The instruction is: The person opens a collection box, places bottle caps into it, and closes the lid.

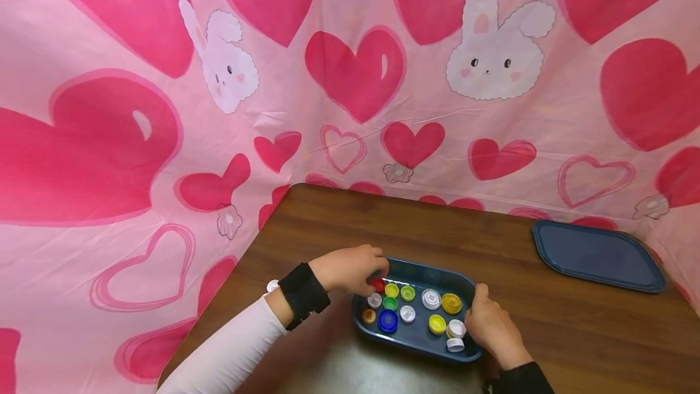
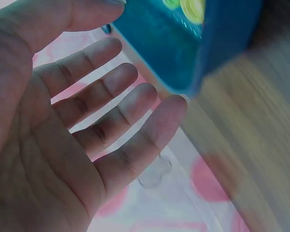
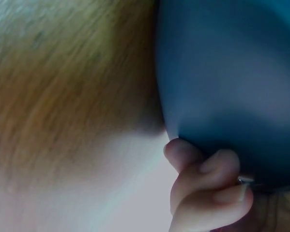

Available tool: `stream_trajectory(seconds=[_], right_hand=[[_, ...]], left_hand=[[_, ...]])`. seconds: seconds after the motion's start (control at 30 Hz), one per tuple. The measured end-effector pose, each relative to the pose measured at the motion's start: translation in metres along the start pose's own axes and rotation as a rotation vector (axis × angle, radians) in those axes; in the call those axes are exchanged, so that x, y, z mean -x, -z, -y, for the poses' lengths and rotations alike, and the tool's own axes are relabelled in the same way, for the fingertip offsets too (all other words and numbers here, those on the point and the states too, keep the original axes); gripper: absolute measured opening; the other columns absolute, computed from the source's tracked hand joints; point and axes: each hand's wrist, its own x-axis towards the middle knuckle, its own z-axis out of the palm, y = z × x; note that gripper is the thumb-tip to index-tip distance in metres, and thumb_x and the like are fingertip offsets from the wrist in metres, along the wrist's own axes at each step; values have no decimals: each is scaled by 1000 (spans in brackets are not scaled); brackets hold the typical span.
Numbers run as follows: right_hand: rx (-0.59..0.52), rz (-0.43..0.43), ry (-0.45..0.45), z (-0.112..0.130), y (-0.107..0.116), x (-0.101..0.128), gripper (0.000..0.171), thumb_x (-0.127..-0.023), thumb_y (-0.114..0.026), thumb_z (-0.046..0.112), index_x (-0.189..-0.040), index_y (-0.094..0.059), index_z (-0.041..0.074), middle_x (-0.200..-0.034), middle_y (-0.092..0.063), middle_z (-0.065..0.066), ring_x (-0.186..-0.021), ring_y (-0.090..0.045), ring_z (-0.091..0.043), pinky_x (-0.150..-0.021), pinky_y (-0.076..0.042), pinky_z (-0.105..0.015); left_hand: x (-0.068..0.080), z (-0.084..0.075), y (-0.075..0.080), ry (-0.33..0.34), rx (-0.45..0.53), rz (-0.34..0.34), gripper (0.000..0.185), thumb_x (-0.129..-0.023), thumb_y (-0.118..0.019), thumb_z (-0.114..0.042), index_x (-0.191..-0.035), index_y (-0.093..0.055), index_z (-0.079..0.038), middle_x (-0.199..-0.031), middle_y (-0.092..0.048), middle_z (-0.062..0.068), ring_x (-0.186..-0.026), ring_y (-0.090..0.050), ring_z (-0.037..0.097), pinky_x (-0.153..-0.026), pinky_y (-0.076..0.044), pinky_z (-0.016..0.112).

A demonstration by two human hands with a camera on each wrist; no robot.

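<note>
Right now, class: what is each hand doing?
Left hand: open, fingers at the red cap.
Right hand: gripping the blue tray rim.

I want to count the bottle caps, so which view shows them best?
The head view: the bottle caps lie spread inside the blue tray, all visible from above. The left wrist view catches only two blurred yellow-green caps at its top edge; the right wrist view shows just the tray's outer wall.

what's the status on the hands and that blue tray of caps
Left hand over the blue plastic tray's far left corner, fingers at the red bottle cap, grip unclear. Right hand grips the tray's right edge. Nothing in the way.
</note>
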Motion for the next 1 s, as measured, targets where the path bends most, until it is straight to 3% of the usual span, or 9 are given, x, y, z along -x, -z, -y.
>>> stream_trajectory(seconds=[0.33, 0.43, 0.57, 0.73, 1.0], right_hand=[[-5, 16, -17, 1, 2, -1, 50, -98, -55, 9, -132, -25, -11, -95, -59, -28, -70, -59, -29, -63, -56, -45], [-1, 14, -17, 1, 1, -2, 50, -97, -56, 10, -132, -26, -10, -94, -59, -28, -70, -58, -29, -64, -56, -46], [11, 7, -7, 0, 0, -2, 50, -97, -56, 10, -131, -26, -11, -94, -60, -28, -70, -59, -30, -65, -56, -48], [5, 14, -15, 0, 0, -3, 51, -97, -56, 10, -132, -25, -11, -92, -60, -26, -69, -58, -29, -65, -57, -47], [-6, 16, -20, -1, -1, -4, 50, -98, -56, 9, -132, -25, -11, -90, -58, -25, -67, -57, -28, -62, -57, -44]], left_hand=[[29, 42, 3, 176, 31, -97, 47, -83, -83, -27, -126, -68, -15, -112, -63, 2, -101, -59, 16, -82, -58, 30], [36, 54, -2, 219, 39, -102, 47, -83, -83, -24, -126, -67, -13, -111, -63, 3, -100, -58, 17, -83, -58, 31], [42, 65, -13, 266, 52, -78, 54, -83, -83, -23, -132, -64, -8, -123, -62, 10, -108, -58, 22, -92, -57, 38], [46, 75, -30, 290, 55, -31, 57, -81, -83, -22, -133, -64, -7, -122, -61, 10, -108, -56, 23, -94, -55, 40], [48, 82, -52, 278, 50, -21, 53, -77, -86, -19, -125, -68, -8, -107, -59, 3, -97, -54, 19, -82, -54, 36]])
